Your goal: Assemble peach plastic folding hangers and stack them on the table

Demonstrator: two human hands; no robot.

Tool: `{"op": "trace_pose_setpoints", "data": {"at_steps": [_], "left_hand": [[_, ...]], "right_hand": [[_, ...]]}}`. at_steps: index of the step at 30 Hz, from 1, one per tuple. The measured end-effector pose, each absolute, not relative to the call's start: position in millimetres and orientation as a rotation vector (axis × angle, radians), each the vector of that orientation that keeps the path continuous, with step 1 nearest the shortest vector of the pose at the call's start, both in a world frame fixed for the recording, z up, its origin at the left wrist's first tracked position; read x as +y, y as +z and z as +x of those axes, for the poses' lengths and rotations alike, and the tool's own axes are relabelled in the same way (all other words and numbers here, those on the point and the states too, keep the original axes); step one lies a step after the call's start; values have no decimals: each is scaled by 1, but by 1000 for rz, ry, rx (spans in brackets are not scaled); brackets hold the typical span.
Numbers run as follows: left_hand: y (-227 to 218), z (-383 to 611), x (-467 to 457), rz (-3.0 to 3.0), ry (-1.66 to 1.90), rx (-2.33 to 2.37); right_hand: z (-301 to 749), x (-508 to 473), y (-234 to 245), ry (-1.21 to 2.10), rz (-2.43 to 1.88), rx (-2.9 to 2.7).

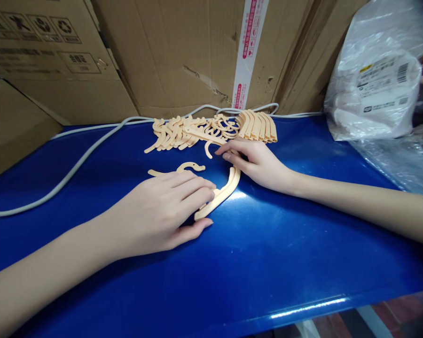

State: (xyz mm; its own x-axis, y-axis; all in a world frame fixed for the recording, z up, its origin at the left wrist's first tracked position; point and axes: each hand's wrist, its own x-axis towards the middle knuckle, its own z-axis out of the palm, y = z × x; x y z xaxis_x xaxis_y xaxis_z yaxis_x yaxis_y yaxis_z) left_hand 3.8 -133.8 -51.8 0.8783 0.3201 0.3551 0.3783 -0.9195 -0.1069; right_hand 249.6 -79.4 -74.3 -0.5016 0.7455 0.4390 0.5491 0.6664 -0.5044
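My left hand (174,206) rests low over the blue tabletop. Its fingers and thumb close loosely around the near end of a curved beige plastic hanger arm (223,193). Partly under that hand lies a beige hook piece (190,166), and another piece's tip (155,172) sticks out beyond the knuckles. My right hand (255,159) is at the front of the pile, fingers bent down over the end of a straight beige hanger strip (206,136); its fingertips partly hide their contact. A small curved hook (208,150) lies beside those fingertips.
Behind the hands lie a heap of beige hanger parts (169,134) and a neat row of curved arms (259,126). A white cable (88,152) runs along the back and left. Cardboard boxes (183,51) stand behind; a clear plastic bag (373,89) sits at right.
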Motion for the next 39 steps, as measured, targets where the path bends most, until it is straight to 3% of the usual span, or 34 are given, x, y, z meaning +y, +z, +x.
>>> {"op": "trace_pose_setpoints", "data": {"at_steps": [19, 39], "left_hand": [[-52, 5, -134, -2898, -508, -507], [-51, 3, -132, -2912, -506, -484]], "right_hand": [[252, -77, -76, 254, -951, -2334], [250, -82, -76, 141, -639, -2498]]}}
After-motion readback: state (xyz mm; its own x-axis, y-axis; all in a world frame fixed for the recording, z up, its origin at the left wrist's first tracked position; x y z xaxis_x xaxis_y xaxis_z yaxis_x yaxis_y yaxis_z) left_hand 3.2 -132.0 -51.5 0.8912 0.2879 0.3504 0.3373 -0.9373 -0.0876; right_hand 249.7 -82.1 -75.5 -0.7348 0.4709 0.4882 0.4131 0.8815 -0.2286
